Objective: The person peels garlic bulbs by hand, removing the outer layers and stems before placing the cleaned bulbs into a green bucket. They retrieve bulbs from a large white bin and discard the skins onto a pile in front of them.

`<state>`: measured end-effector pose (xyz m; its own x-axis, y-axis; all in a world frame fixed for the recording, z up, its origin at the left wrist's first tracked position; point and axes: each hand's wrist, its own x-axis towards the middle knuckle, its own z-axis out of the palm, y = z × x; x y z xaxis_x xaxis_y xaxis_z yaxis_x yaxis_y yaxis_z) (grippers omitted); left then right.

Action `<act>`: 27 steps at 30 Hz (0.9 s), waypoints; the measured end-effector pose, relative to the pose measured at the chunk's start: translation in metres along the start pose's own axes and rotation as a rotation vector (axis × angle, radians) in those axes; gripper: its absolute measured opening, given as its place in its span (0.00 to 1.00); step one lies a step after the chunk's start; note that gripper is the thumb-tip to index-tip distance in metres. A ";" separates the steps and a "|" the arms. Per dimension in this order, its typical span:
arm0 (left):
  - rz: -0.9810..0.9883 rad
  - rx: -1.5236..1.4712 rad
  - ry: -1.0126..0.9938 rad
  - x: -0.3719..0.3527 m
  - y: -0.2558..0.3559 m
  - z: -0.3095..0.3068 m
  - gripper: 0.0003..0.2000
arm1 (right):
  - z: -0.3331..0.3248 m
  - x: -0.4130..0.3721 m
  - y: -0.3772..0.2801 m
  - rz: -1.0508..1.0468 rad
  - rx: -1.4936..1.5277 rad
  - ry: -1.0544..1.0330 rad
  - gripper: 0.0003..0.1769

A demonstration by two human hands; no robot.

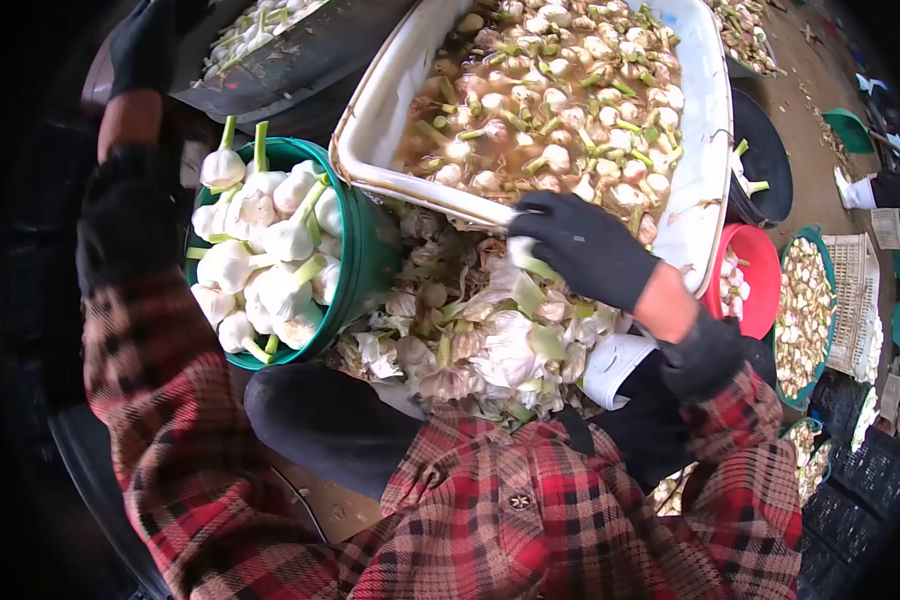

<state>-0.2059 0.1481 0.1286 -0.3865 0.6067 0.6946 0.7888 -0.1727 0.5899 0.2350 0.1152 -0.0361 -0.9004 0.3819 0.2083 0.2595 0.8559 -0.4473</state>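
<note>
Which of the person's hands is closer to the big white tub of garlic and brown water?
Right. The right hand is at the near edge of the white tub; the left hand is well off to its left, by a dark container.

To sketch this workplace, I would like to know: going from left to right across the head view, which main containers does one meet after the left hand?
Left hand, green bucket of garlic, white tub, red bucket, round green-rimmed basket, cream crate.

A pale crate (853, 290) sits beside a green-rimmed basket (832, 302) at right.
</note>
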 end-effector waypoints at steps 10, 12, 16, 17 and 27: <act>-0.211 -0.303 -0.266 -0.086 0.059 0.006 0.16 | -0.060 -0.083 -0.005 0.242 -0.075 -0.172 0.15; -0.138 -0.268 -0.283 -0.130 0.117 0.015 0.12 | -0.052 -0.090 -0.015 0.222 0.031 -0.110 0.15; -0.235 -0.416 -0.455 -0.187 0.152 0.028 0.09 | -0.053 -0.085 -0.086 0.181 0.398 -0.161 0.12; -0.293 -0.460 -0.465 -0.198 0.156 0.033 0.08 | -0.045 -0.087 -0.094 0.160 0.480 -0.233 0.12; -0.199 -0.239 -0.628 -0.255 0.135 0.050 0.10 | 0.050 -0.095 -0.070 0.052 -0.081 -0.785 0.16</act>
<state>0.0231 0.0089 0.0101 -0.1065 0.9656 0.2374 0.5773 -0.1343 0.8054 0.2848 0.0014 -0.0684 -0.8619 0.0900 -0.4990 0.3051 0.8781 -0.3685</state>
